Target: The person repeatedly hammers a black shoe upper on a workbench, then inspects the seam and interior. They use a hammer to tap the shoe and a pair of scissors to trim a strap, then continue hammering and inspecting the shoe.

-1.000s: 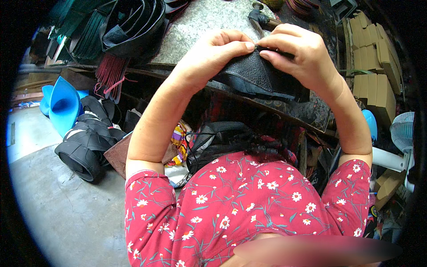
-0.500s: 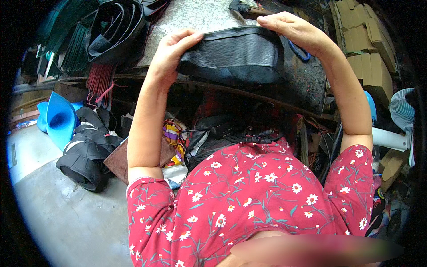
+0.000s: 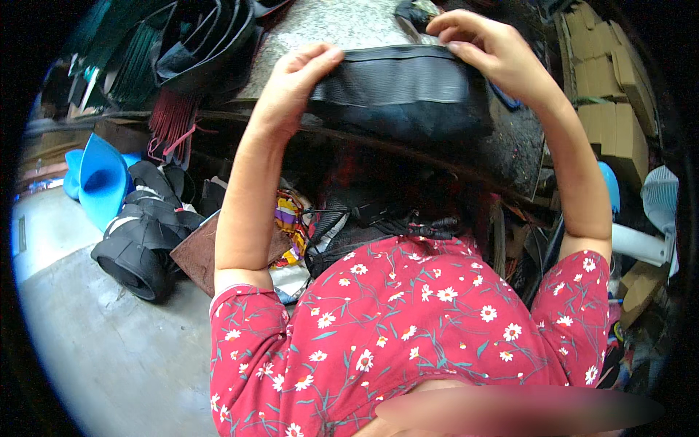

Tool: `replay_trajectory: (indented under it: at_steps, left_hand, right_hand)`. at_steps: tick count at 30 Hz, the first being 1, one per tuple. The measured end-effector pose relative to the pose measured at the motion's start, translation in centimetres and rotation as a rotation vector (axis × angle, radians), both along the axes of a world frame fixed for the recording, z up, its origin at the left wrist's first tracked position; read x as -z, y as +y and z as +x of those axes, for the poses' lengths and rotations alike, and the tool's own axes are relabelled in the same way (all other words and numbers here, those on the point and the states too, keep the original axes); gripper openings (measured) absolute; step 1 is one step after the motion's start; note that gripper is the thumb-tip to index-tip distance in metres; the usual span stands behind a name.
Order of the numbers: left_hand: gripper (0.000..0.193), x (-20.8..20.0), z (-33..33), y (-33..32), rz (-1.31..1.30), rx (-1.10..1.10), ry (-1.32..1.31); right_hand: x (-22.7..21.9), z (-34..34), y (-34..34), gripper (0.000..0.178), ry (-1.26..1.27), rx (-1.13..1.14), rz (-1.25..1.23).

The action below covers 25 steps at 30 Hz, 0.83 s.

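Observation:
A black leather-like piece (image 3: 400,80), with a folded band along its far edge, is stretched lengthwise at the front of the workbench. At its far left corner, my left hand (image 3: 302,73) pinches the edge between thumb and fingers. My right hand (image 3: 484,47) is by the far right corner, its fingers apart and its thumb by or on the edge. Just beyond those fingers lies a hammer-like tool (image 3: 413,16), partly hidden. Blue handles (image 3: 506,98) show beneath my right wrist. The underside of the black piece is hidden.
A pale stone slab (image 3: 328,25) lies on the bench. Rolled black strips (image 3: 207,44) and red cords (image 3: 173,124) are at its left. Black rolled pieces (image 3: 142,240) and blue foam sheets (image 3: 102,182) rest at left. Cardboard pieces (image 3: 611,131) and a fan (image 3: 659,197) stand right.
The black piece and both hands have shifted slightly right in view. My right hand's fingers have spread from lying along the edge, its thumb now apart from them.

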<state>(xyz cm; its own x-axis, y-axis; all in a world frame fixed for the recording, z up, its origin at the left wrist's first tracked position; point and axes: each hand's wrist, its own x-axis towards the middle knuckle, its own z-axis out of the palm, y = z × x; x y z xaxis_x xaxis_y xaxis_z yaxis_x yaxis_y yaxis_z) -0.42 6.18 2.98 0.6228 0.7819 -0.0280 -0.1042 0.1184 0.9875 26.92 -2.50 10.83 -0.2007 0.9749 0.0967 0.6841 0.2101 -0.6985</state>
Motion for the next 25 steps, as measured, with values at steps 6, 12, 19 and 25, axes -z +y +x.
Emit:
replay_trajectory:
  at_steps: [6, 12, 19, 25]
  left_hand:
    - [0.022, -3.4, 2.0, -2.7, -0.051, 0.153, -0.197]
    - [0.017, -4.5, 2.0, -3.8, -0.153, 0.130, -0.168]
    - [0.014, -4.2, 2.7, -3.8, -0.046, 0.103, -0.152]
    - [0.014, -3.5, 3.2, -3.9, -0.065, 0.065, -0.261]
  right_hand:
    - [-2.7, -5.0, -1.0, 0.024, -0.349, -0.249, 0.566]
    - [-2.3, -5.0, -0.7, 0.018, -0.350, -0.201, 0.624]
    - [-1.1, -5.5, -0.4, 0.013, -0.396, -0.137, 0.777]
    - [-0.1, -5.5, -0.4, 0.020, -0.326, -0.123, 0.793]
